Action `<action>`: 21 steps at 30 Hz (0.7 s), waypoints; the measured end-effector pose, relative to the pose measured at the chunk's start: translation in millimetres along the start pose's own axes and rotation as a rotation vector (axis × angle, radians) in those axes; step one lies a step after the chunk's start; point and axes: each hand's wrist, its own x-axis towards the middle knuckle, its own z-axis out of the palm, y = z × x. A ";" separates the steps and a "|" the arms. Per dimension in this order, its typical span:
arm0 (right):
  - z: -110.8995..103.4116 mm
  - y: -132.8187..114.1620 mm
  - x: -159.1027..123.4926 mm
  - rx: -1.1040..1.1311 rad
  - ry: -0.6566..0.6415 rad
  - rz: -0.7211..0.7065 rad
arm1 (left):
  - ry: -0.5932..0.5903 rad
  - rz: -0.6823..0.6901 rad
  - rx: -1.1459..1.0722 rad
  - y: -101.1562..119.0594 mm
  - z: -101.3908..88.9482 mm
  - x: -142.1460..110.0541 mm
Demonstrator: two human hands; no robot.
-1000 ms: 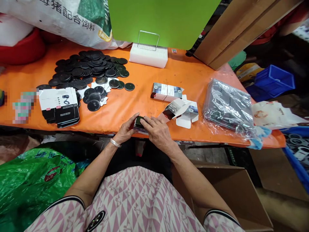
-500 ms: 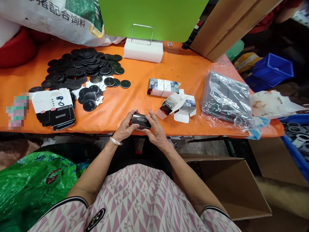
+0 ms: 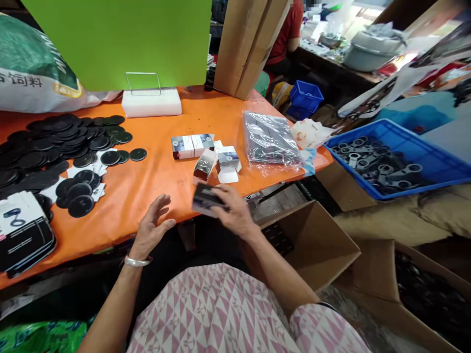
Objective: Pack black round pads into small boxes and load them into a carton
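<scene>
Right hand (image 3: 234,212) closed around a flat black rectangular card package (image 3: 206,199), fingers across its top face, the package tilted above the near edge of the long orange table (image 3: 158,201). Left hand (image 3: 152,224) open and empty, fingers spread, silver bangle (image 3: 137,261) at the wrist, just off that same edge and well apart from the package.

Toward the table's left end, a broad heap of round flat black discs (image 3: 51,144), some on small white paper slips, and beside it a stack of black-and-white printed cartons (image 3: 24,240). Mid-table, two closed white printed cartons (image 3: 191,145) and two opened white cartons (image 3: 221,162). Toward the right end, a clear plastic bag of flat dark items (image 3: 270,139). Along the far edge, a white foam block (image 3: 150,105) with a wire rack.

Progress, by judgement only: early, with few cartons out on the table and the disc heap large, the bag apparently full.
</scene>
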 end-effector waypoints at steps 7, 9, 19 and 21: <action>-35.7 127.1 -10.2 -0.442 0.462 0.396 | 0.148 -0.052 0.057 -2.5 -1.9 -1.8; -28.6 130.8 -7.0 -0.527 0.410 0.429 | 0.162 -0.065 0.070 -5.6 1.6 -0.4; 54.2 28.1 73.7 0.085 0.231 0.378 | 0.110 -0.055 0.236 -4.9 18.8 -1.2; 58.5 16.3 83.1 0.140 0.178 0.445 | 0.145 -0.028 0.284 -5.0 4.1 1.4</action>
